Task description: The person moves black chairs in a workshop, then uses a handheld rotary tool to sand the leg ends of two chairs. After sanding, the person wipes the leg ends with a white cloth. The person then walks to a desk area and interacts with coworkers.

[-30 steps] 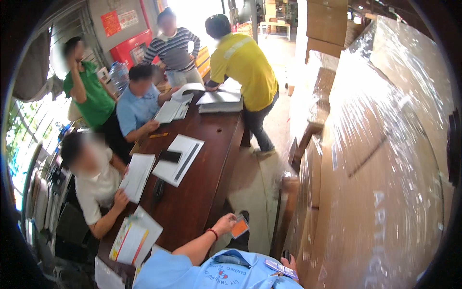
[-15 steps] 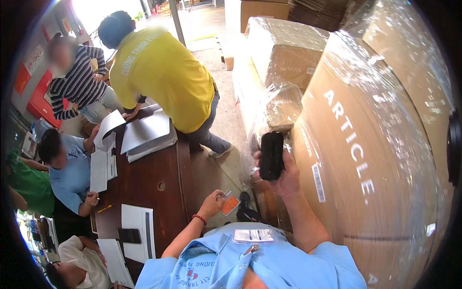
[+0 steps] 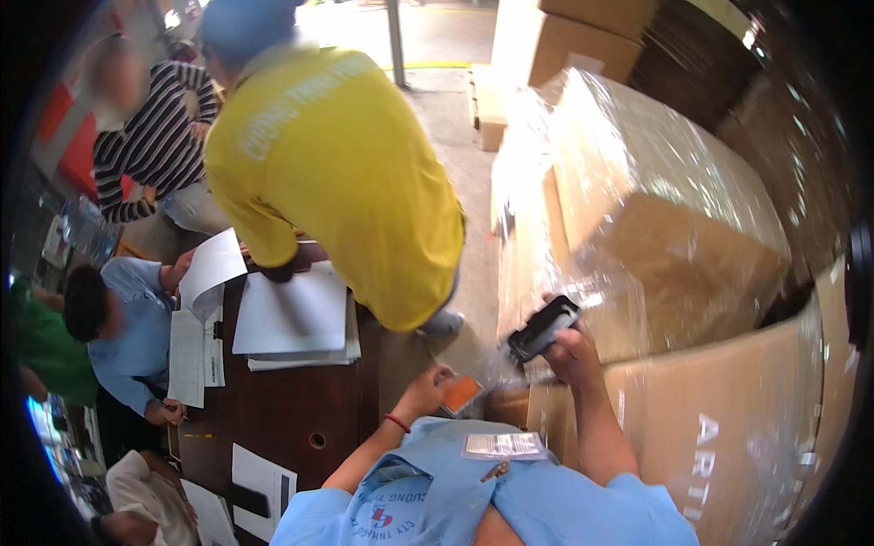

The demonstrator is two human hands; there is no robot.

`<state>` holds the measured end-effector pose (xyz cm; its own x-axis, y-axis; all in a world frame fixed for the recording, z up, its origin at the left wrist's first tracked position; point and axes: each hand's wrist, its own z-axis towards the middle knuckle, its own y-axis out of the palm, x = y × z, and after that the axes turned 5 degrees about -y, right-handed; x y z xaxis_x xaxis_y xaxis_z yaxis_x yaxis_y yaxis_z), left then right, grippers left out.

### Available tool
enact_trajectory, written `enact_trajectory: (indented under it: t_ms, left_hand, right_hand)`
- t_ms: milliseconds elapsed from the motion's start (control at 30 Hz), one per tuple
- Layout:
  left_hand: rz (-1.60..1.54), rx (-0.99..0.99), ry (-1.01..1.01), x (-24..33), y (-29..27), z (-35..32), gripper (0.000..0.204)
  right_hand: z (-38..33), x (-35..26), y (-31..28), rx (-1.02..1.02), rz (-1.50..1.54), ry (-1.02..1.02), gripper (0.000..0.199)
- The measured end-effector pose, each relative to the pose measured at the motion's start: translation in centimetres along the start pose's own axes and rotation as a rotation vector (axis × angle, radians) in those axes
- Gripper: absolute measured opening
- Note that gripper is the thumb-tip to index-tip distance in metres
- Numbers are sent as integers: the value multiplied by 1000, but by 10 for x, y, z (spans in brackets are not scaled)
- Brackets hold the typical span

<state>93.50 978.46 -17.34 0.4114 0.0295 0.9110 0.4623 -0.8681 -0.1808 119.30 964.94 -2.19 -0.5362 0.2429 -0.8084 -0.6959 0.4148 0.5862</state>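
Observation:
My left hand (image 3: pixel 426 391), with a red bracelet at the wrist, grips a small orange card in a clear sleeve (image 3: pixel 461 393) at its edge, in front of my chest. Farther right, my right hand (image 3: pixel 575 353) is closed around a black, oblong phone-like device (image 3: pixel 543 329); a light strip shows on it, and its exact kind is unclear. The device is tilted, in front of cardboard boxes wrapped in clear film (image 3: pixel 674 273).
A dark wooden table (image 3: pixel 300 409) on my left bears a paper stack (image 3: pixel 293 318), loose sheets and a black phone (image 3: pixel 250 498). A person in yellow (image 3: pixel 337 182) leans over it; several others sit or stand beyond. Large cartons (image 3: pixel 728 428) line my right.
The view has shifted toward the right, with the wrapped boxes turning in it. The black device has gone from upright to slanted in my right hand. Both hands keep their hold.

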Motion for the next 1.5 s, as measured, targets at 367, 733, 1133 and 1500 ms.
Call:
enact_trajectory:
  t_ms: [367,733,1133,1500]
  left_hand:
    - [193,-83,129,88,-6,115,23]
    - [152,-110,50,134,-7,151,30]
    - [162,-400,159,151,-4,166,31]
    - [215,-320,226,143,16,146,29]
  right_hand:
    - [135,-53,-2,-202,-33,-57,73]
    - [154,-109,-50,-51,-117,-305,75]
    - [183,-119,-8,-183,-192,-320,70]
    - [166,-129,7,-252,-184,-386,70]
